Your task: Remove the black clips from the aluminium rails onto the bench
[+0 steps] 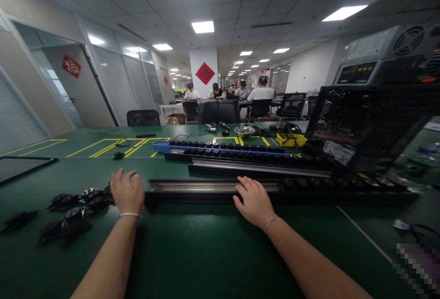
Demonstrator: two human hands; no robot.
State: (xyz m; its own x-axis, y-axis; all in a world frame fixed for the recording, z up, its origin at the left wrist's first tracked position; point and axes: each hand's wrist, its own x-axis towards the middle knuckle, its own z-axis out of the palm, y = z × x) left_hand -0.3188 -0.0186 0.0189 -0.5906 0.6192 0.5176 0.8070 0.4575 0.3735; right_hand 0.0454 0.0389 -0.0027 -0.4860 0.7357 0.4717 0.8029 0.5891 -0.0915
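Observation:
A long black channel rail with a silvery inner face lies across the green table before me. Along its right part sits a row of small black parts. My right hand rests on the rail near its middle, fingers stretched out and holding nothing that I can see. Just past the rail's left end is my left hand, its fingers apart, with nothing visible in them. Beside it, partly hidden by it, lies a loose cluster of black mechanical parts. A single similar part lies farther left.
Behind the rail lie another black rail and a blue strip among rows of black parts. An opened computer case stands at right. Farther back are a metal bowl and a yellow tray. Several people sit beyond.

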